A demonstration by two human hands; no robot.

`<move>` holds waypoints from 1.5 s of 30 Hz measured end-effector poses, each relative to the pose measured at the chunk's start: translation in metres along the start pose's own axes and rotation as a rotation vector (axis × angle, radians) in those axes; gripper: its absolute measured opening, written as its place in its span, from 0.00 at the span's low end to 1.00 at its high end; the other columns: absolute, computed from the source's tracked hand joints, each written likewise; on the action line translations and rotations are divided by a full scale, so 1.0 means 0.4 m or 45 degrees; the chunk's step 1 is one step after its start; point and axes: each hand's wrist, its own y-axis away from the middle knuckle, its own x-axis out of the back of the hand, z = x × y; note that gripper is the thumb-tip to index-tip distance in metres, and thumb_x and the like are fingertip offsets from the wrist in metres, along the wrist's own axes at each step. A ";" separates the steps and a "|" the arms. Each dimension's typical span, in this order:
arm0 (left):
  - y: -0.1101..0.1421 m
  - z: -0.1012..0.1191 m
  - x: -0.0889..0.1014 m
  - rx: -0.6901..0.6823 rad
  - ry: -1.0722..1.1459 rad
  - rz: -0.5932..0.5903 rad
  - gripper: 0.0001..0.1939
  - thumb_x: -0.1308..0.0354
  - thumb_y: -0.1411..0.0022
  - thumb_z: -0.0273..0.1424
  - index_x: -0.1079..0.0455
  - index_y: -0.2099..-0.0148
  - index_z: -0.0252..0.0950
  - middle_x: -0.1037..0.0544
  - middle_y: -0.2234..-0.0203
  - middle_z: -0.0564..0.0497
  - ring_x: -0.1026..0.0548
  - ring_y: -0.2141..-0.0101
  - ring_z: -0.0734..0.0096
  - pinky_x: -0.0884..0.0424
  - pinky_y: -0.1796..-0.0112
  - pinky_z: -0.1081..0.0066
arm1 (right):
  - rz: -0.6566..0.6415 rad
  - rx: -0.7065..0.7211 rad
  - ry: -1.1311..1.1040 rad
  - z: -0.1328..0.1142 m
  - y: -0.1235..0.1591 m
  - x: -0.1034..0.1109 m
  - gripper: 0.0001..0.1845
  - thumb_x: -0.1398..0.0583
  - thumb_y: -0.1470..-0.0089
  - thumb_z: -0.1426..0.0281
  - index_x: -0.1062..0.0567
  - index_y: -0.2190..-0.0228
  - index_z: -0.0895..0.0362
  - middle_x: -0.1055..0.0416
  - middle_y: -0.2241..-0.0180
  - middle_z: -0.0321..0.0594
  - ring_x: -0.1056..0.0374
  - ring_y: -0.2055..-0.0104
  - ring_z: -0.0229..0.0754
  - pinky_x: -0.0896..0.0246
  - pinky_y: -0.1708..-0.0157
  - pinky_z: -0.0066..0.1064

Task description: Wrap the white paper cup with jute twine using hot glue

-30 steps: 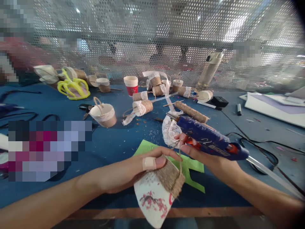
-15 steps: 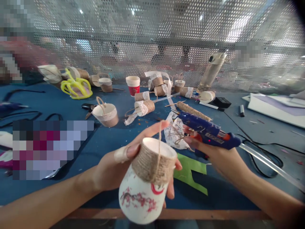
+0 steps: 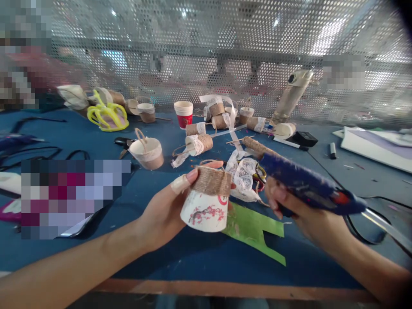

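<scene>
My left hand [image 3: 170, 206] is closed around a paper cup [image 3: 207, 212], white with a pink blossom print and a red mark. Brown twine covers the cup's upper part, and a twine loop rises over its rim. In my right hand [image 3: 289, 204] is a blue glue gun [image 3: 309, 184], with a clear glue stick sticking out of its back; its nozzle points left, apart from the cup. White lace [image 3: 244, 174] lies just beyond the cup, between my hands. Beneath and right of the cup lies a cut piece of green felt [image 3: 254, 229].
Several twine-wrapped cups stand or lie farther back, including a small basket cup [image 3: 148, 154] and a red paper cup [image 3: 183, 115]. A yellow crown-shaped piece [image 3: 107, 118] stands at left. A perforated metal screen [image 3: 180, 56] closes off the back. Black cable [image 3: 367, 231] loops at right.
My left hand has moved the cup up and away from me, tipping its rim away. My right hand has drawn the glue gun to the right, away from the cup.
</scene>
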 end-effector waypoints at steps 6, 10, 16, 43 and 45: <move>0.001 -0.010 -0.008 -0.055 -0.043 0.133 0.20 0.37 0.39 0.42 0.22 0.50 0.35 0.15 0.61 0.47 0.19 0.62 0.63 0.24 0.60 0.69 | -0.264 0.333 0.226 -0.019 0.029 -0.002 0.08 0.37 0.46 0.73 0.30 0.73 0.52 0.32 0.76 0.34 0.37 0.75 0.40 0.42 0.74 0.34; 0.003 -0.008 -0.010 -0.062 -0.071 0.182 0.21 0.37 0.40 0.42 0.22 0.49 0.35 0.15 0.61 0.47 0.20 0.61 0.62 0.26 0.60 0.68 | -0.288 0.382 0.297 -0.014 0.023 -0.001 0.08 0.38 0.46 0.73 0.32 0.74 0.52 0.34 0.76 0.34 0.39 0.76 0.39 0.48 0.76 0.33; 0.006 -0.015 -0.006 -0.216 -0.198 0.199 0.20 0.40 0.36 0.43 0.25 0.45 0.40 0.17 0.57 0.49 0.22 0.59 0.61 0.29 0.58 0.66 | -0.215 0.374 0.491 -0.015 0.033 -0.003 0.13 0.38 0.48 0.73 0.38 0.76 0.52 0.40 0.79 0.29 0.47 0.78 0.35 0.55 0.77 0.31; 0.019 -0.027 0.008 -0.353 -0.366 0.229 0.16 0.44 0.32 0.39 0.28 0.44 0.47 0.22 0.51 0.51 0.25 0.52 0.58 0.30 0.54 0.65 | -0.206 0.500 0.684 -0.021 0.039 -0.008 0.17 0.40 0.56 0.78 0.44 0.74 0.50 0.46 0.77 0.29 0.51 0.79 0.35 0.55 0.78 0.29; 0.018 -0.029 0.011 -0.334 -0.382 0.216 0.16 0.43 0.32 0.38 0.28 0.43 0.48 0.22 0.50 0.52 0.25 0.52 0.59 0.29 0.54 0.65 | -0.256 0.518 0.688 -0.023 0.038 -0.006 0.17 0.40 0.56 0.77 0.44 0.73 0.50 0.45 0.77 0.30 0.50 0.79 0.36 0.54 0.78 0.30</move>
